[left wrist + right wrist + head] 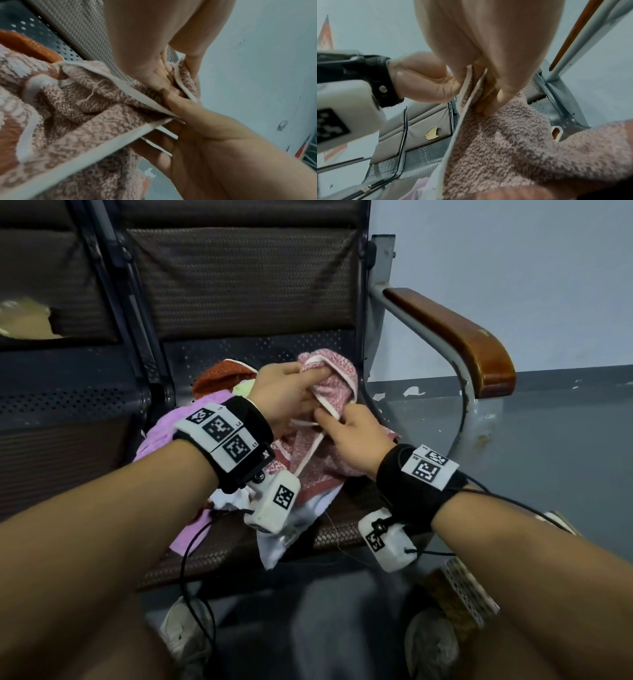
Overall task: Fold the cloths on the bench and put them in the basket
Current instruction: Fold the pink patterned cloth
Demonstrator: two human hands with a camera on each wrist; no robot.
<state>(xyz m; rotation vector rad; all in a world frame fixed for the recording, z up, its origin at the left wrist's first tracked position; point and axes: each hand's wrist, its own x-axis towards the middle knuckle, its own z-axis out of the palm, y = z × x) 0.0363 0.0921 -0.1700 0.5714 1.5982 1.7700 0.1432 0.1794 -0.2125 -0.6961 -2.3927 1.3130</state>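
Pink-and-white towel [337, 392] lifted off the bench [222, 546] pile — left hand [286, 393] grips its bunched upper part, right hand [356, 436] just below pinches the white hem, which runs down-left from those fingers.

Off-task surroundings around the seat

Over on the right, a brown wooden armrest [455, 337] caps a curved grey metal frame [462, 392], paint chipped along the bend. Behind it runs a pale wall [513, 268] with a darker grey band [565, 422] lower down, flaking in white patches. Far left, the neighbouring seat's padded backrest [58, 285] shows a tear [24, 316] with yellowish foam exposed. Down near, 2 worn pale shoes [186, 631] stand on the grey floor [325, 611], and a thin black cable [191, 570] loops down just above the left one.
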